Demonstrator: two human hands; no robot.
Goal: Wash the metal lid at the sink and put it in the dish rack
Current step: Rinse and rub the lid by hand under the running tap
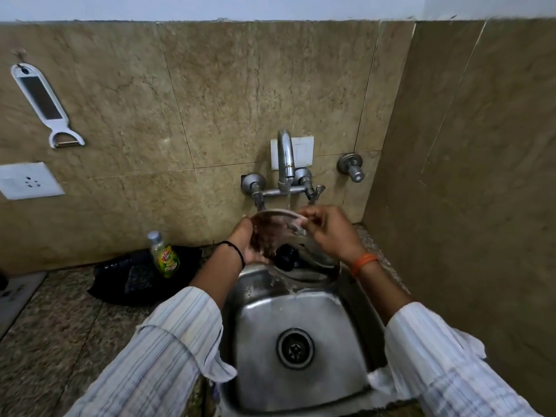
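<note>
A round metal lid [272, 233] with a black knob [285, 257] is tilted over the back of the steel sink [340, 314], under running water from the tap [285, 158]. My left hand [245, 240] grips the lid's left edge from below. My right hand [329, 231] is on the lid's upper right rim, fingers pinched at the edge. Water runs off the lid into the basin. No dish rack is in view.
A green dish soap bottle [165, 254] stands on a black bag [135, 272] left of the sink on the granite counter [60, 320]. A peeler [45, 103] hangs on the tiled wall above a socket [28, 180]. A side wall [466, 176] closes the right.
</note>
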